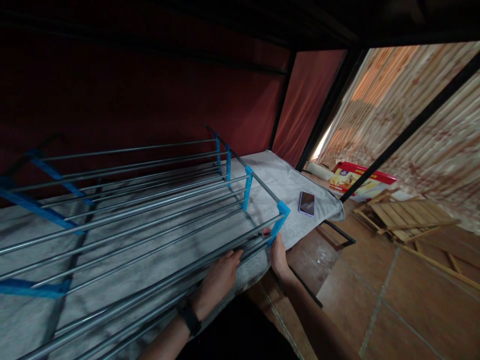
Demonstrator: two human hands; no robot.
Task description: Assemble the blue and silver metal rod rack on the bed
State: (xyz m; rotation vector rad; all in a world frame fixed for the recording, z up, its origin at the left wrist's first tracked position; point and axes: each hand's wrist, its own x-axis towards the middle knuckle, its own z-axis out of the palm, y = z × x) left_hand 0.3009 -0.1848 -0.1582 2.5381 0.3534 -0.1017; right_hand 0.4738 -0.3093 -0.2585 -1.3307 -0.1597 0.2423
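Note:
A rack of thin grey metal tubes (pixel 161 202) joined by blue plastic connectors lies across a grey cloth-covered surface. My left hand (pixel 221 275), with a dark band on its wrist, is closed over the tubes along the near side; part of its grip is hidden underneath. At the near right corner, my right hand (pixel 278 252) wraps around a blue connector (pixel 278 225) from below and behind, its fingertips showing between the tubes. More blue connectors (pixel 248 189) run along the right end, and others (pixel 33 289) stand at the left end.
A phone (pixel 307 203) lies on the grey cloth (pixel 273 172) to the right. On the tiled floor are a folded wooden slatted piece (pixel 408 217) and a red and yellow box (pixel 360 180). A black metal bar (pixel 408 132) slants past them. Dark red fabric (pixel 150 100) hangs behind the rack.

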